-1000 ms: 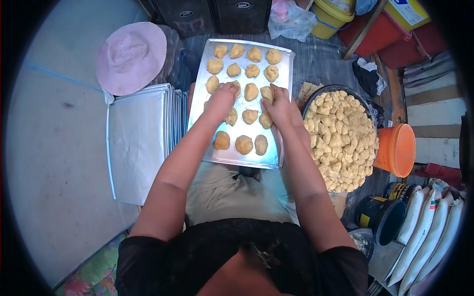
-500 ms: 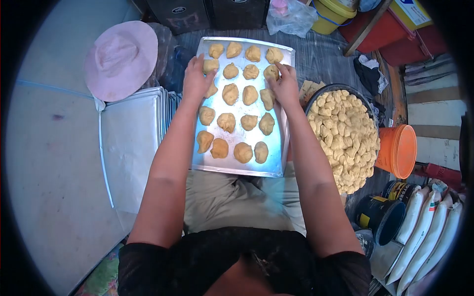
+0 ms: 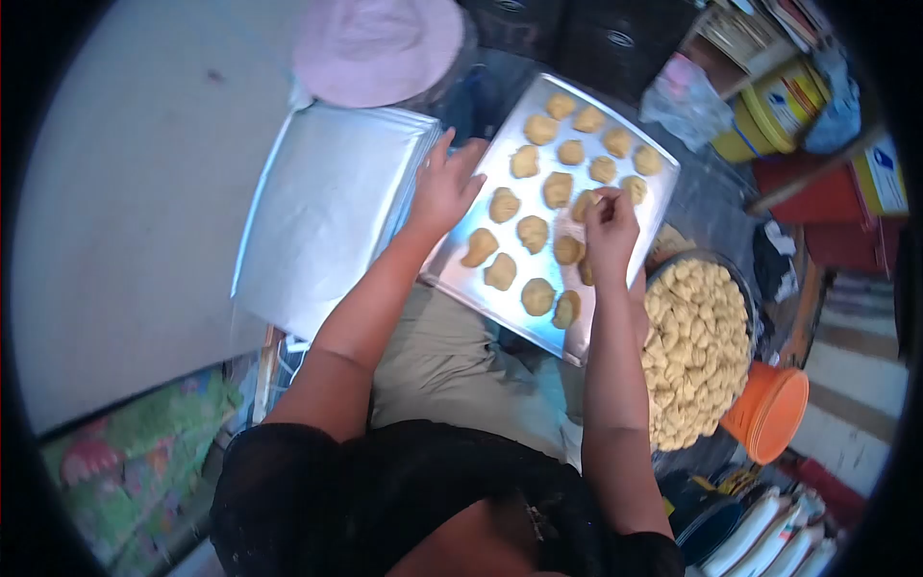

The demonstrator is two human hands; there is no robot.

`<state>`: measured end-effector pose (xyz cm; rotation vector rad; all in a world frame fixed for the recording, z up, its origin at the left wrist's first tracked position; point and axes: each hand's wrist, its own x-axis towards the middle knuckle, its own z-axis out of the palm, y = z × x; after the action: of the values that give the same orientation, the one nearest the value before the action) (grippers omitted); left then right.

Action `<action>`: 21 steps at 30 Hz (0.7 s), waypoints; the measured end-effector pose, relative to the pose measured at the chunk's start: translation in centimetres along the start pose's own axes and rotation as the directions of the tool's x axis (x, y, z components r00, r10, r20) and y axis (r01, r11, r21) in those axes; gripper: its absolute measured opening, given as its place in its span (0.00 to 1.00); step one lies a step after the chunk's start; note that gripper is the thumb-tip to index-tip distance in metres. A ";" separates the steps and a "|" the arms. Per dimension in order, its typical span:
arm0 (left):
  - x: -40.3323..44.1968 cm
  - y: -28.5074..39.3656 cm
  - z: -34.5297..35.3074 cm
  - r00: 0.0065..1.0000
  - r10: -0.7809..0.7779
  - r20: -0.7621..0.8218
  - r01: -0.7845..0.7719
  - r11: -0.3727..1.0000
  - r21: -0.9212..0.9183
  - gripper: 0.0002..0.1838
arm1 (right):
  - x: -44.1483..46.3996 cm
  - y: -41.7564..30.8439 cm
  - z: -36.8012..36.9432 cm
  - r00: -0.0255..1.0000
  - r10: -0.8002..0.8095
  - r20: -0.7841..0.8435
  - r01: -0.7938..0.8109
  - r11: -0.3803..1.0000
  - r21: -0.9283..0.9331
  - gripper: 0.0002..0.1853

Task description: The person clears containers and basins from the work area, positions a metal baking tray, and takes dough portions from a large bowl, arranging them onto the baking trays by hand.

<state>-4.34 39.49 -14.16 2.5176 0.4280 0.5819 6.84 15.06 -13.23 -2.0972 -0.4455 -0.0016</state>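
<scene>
A shiny metal baking tray (image 3: 505, 308) lies slanted in front of my lap, carrying rows of rough, pale-yellow dough pieces (image 3: 532, 234). My right hand (image 3: 613, 236) is over the tray's right side, thumb and fingers pinched at a dough piece (image 3: 584, 206); that piece still sits at tray level. My left hand (image 3: 448, 188) has its fingers apart and holds nothing. It is between the baking tray's left edge and a stack of flat metal trays (image 3: 332, 192), near the stack's right edge.
Right of my knee, a dark round basin (image 3: 749, 300) is heaped with dough lumps (image 3: 697, 356). An orange bucket (image 3: 766, 413) and white packs (image 3: 760, 539) stand beyond it. A pink hat (image 3: 378, 43) lies behind the tray stack; a yellow bucket (image 3: 769, 115) is at the back right.
My view has turned, so the tray now looks tilted. My left hand has left the dough and moved off the tray's left side. My right hand has gone from spread fingers to a pinch.
</scene>
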 end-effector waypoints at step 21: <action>-31.1 -15.2 -15.1 0.331 -0.941 -0.077 0.632 0.282 -0.722 0.49 | -16.1 -9.5 20.1 0.428 0.073 0.901 -0.353 0.931 0.092 0.32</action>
<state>-41.02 45.58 -20.63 1.1606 1.4295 0.7462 -14.70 31.04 -19.11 -1.6934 -0.7294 1.3317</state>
